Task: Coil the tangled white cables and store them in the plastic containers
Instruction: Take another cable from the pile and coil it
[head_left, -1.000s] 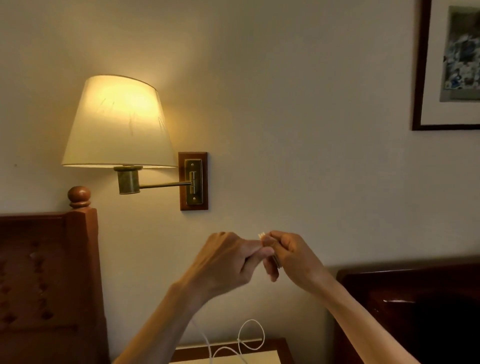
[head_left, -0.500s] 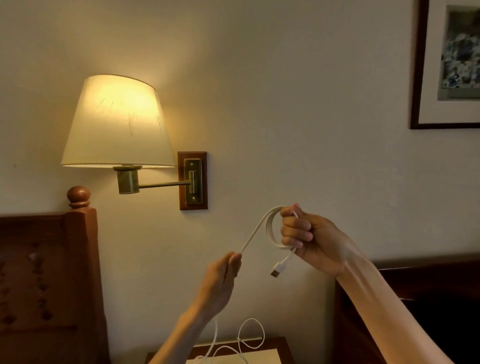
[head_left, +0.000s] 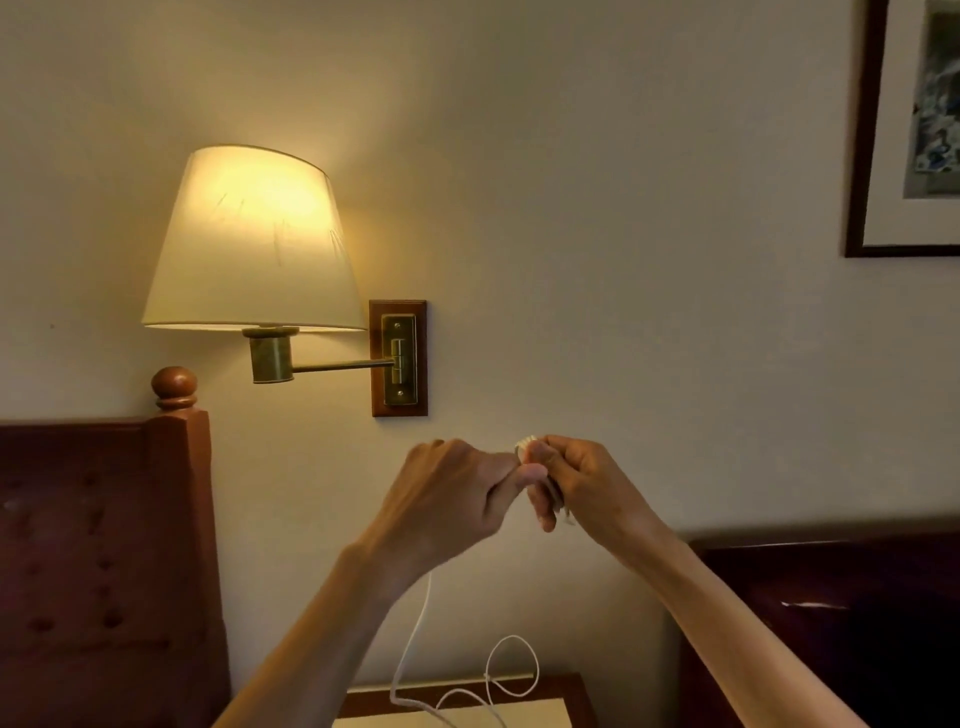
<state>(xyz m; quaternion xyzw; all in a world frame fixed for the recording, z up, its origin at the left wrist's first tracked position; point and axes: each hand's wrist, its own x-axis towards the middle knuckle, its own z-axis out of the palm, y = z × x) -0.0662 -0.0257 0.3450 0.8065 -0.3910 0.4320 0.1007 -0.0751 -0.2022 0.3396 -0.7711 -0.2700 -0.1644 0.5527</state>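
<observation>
My right hand (head_left: 576, 488) is raised in front of the wall and grips a small coil of white cable (head_left: 523, 446); only the top of the loops shows above its fingers. My left hand (head_left: 452, 499) meets it from the left and pinches the cable against the coil with thumb and fingers. From under the left hand the loose white cable (head_left: 415, 639) hangs down and ends in a loop (head_left: 511, 665) on the nightstand (head_left: 467, 699). No plastic container is in view.
A lit wall lamp (head_left: 254, 244) hangs up left on a wooden wall plate (head_left: 399, 358). A red wooden headboard (head_left: 104, 545) stands at the left and a dark headboard (head_left: 831, 597) at the right. A framed picture (head_left: 909, 130) hangs top right.
Half a second ago my hands were apart with cable stretched between them. My left hand has come up to my right hand, laying another turn on the coil.
</observation>
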